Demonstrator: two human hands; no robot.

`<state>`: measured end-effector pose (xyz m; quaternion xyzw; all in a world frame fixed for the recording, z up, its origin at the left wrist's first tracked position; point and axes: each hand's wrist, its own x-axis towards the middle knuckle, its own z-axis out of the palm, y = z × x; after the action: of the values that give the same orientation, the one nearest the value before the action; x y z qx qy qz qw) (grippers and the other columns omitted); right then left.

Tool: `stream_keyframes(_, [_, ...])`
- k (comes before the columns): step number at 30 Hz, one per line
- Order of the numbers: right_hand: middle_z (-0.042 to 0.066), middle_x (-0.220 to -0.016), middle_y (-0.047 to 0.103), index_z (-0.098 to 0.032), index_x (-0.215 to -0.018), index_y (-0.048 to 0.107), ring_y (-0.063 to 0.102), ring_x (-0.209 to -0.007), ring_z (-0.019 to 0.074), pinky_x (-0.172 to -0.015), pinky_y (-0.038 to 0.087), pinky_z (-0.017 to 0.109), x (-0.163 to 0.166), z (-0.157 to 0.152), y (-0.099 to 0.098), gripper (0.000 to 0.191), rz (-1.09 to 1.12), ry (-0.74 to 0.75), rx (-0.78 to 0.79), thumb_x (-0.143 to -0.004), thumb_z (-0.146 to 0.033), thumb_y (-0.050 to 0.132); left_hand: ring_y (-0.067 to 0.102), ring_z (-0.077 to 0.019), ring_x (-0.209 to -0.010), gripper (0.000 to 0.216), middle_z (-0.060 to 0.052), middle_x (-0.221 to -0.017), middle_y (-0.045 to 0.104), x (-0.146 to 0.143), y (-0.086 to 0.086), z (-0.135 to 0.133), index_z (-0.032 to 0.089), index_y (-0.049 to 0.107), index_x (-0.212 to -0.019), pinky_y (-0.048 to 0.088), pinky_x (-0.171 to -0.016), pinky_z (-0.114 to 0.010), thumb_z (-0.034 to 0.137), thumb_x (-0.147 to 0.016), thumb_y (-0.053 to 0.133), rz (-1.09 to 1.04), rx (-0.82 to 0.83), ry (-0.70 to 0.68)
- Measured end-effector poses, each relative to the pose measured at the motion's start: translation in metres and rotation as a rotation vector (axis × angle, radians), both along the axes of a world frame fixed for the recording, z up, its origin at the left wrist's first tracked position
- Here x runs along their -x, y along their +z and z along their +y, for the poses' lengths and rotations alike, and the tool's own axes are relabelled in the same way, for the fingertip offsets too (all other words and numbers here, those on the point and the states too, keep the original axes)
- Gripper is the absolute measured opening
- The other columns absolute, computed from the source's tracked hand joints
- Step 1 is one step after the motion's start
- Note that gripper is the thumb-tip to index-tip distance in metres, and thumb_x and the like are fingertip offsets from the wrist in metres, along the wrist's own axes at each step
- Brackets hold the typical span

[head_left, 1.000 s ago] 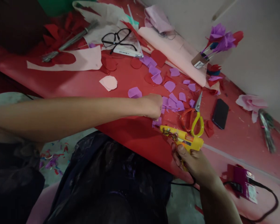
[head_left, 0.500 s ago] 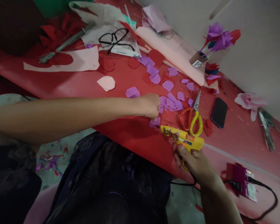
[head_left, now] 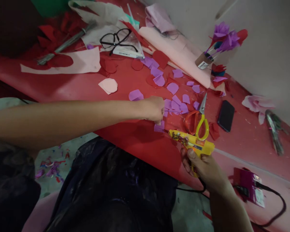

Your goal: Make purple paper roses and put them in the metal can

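My right hand (head_left: 203, 169) is wrapped round the grip of a yellow glue gun (head_left: 192, 142), whose nozzle points left toward a small purple paper petal (head_left: 159, 127). My left hand (head_left: 153, 109) reaches across the red sheet (head_left: 125, 83) with its fingers pinched together just above that petal; what they pinch is hidden. A cluster of purple petals (head_left: 176, 106) lies right beside the left hand.
Orange and yellow scissors (head_left: 198, 120) and a black phone (head_left: 226, 115) lie right of the petals. Black glasses (head_left: 116, 38), pink paper (head_left: 181, 56), a pale pink cut-out (head_left: 108, 85) and a holder of purple paper flowers (head_left: 216, 45) sit farther back. A power adapter and cord (head_left: 251, 190) lie at the right.
The glue gun and my right hand have drawn a little to the right, away from the purple petal. My left hand stays pinched in place.
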<state>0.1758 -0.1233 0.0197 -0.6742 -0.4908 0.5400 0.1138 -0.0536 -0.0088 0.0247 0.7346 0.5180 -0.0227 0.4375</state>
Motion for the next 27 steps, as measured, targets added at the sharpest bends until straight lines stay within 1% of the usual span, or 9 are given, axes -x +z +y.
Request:
stream_keyframes(2, [-0.002,-0.043,0.050,-0.021,-0.065,0.052,0.044,-0.038,0.0104,-0.037,0.035,0.022,-0.001,0.000,0.001,0.052,-0.002,-0.009,-0.001,-0.070,-0.072,0.054,0.058,-0.0166,-0.072,0.023,-0.006,-0.078,0.069,0.000,0.002,-0.001,0.013,0.073,-0.085,0.042,-0.068,-0.026,0.017,-0.062,0.068,0.025,-0.002,-0.003])
stream_keyframes(6, [-0.002,-0.041,0.049,-0.021,-0.063,0.053,0.043,-0.037,0.0102,-0.037,0.034,0.023,-0.002,0.000,0.005,0.052,-0.016,-0.011,-0.029,-0.069,-0.073,0.055,0.058,-0.0164,-0.071,0.024,-0.008,-0.079,0.070,0.000,0.002,-0.001,0.012,0.074,-0.085,0.041,-0.066,-0.025,0.016,-0.063,0.067,0.028,-0.012,0.004])
stream_keyframes(8, [-0.001,-0.042,0.049,-0.021,-0.058,0.053,0.044,-0.038,0.0104,-0.039,0.034,0.024,-0.002,-0.001,0.006,0.053,-0.007,0.020,-0.048,-0.071,-0.072,0.053,0.058,-0.0163,-0.071,0.024,-0.008,-0.079,0.070,-0.001,0.001,-0.001,0.012,0.074,-0.085,0.041,-0.064,-0.025,0.016,-0.063,0.068,0.030,-0.026,-0.006])
stream_keyframes(12, [0.001,-0.045,0.051,-0.021,-0.049,0.052,0.047,-0.042,0.0117,-0.042,0.037,0.024,0.002,-0.003,0.003,0.054,0.006,0.139,-0.067,-0.080,-0.066,0.048,0.059,-0.0174,-0.072,0.023,-0.008,-0.080,0.070,-0.001,0.003,-0.001,0.012,0.074,-0.086,0.040,-0.064,-0.026,0.016,-0.064,0.068,0.052,-0.043,-0.024])
stream_keyframes(14, [0.001,-0.046,0.052,-0.021,-0.051,0.053,0.049,-0.043,0.0122,-0.043,0.038,0.025,0.005,-0.003,0.000,0.053,-0.014,0.171,-0.062,-0.081,-0.064,0.048,0.060,-0.0176,-0.073,0.024,-0.008,-0.081,0.070,-0.001,0.005,-0.001,0.012,0.074,-0.087,0.041,-0.066,-0.027,0.016,-0.064,0.067,0.057,-0.044,-0.023])
stream_keyframes(17, [0.000,-0.046,0.052,-0.021,-0.054,0.053,0.048,-0.043,0.0123,-0.043,0.038,0.025,0.010,-0.002,-0.004,0.051,-0.002,0.155,-0.048,-0.079,-0.066,0.049,0.060,-0.0174,-0.072,0.022,-0.007,-0.080,0.070,-0.001,0.006,-0.002,0.013,0.075,-0.085,0.041,-0.067,-0.027,0.015,-0.064,0.067,0.051,-0.044,-0.010])
stream_keyframes(20, [0.000,-0.046,0.051,-0.021,-0.057,0.053,0.047,-0.042,0.0124,-0.043,0.038,0.025,0.012,-0.001,-0.006,0.050,0.022,0.136,-0.037,-0.079,-0.066,0.049,0.059,-0.0175,-0.071,0.019,-0.006,-0.076,0.069,-0.001,0.005,-0.003,0.014,0.075,-0.080,0.040,-0.066,-0.027,0.013,-0.062,0.068,0.037,-0.047,0.009])
stream_keyframes(24, [0.001,-0.047,0.052,-0.021,-0.056,0.055,0.049,-0.044,0.0134,-0.044,0.039,0.026,0.013,0.000,-0.007,0.050,0.009,0.166,-0.032,-0.080,-0.065,0.049,0.059,-0.0172,-0.069,0.017,-0.005,-0.071,0.068,-0.001,0.004,-0.002,0.015,0.075,-0.074,0.039,-0.066,-0.027,0.011,-0.058,0.069,0.014,-0.038,0.038])
stream_keyframes(27, [0.001,-0.046,0.052,-0.022,-0.055,0.055,0.050,-0.045,0.0141,-0.045,0.039,0.027,0.013,0.001,-0.007,0.050,-0.005,0.191,-0.027,-0.080,-0.065,0.048,0.058,-0.0166,-0.069,0.019,-0.006,-0.072,0.068,-0.001,0.003,-0.002,0.014,0.075,-0.077,0.038,-0.064,-0.026,0.012,-0.060,0.068,0.021,-0.051,0.012])
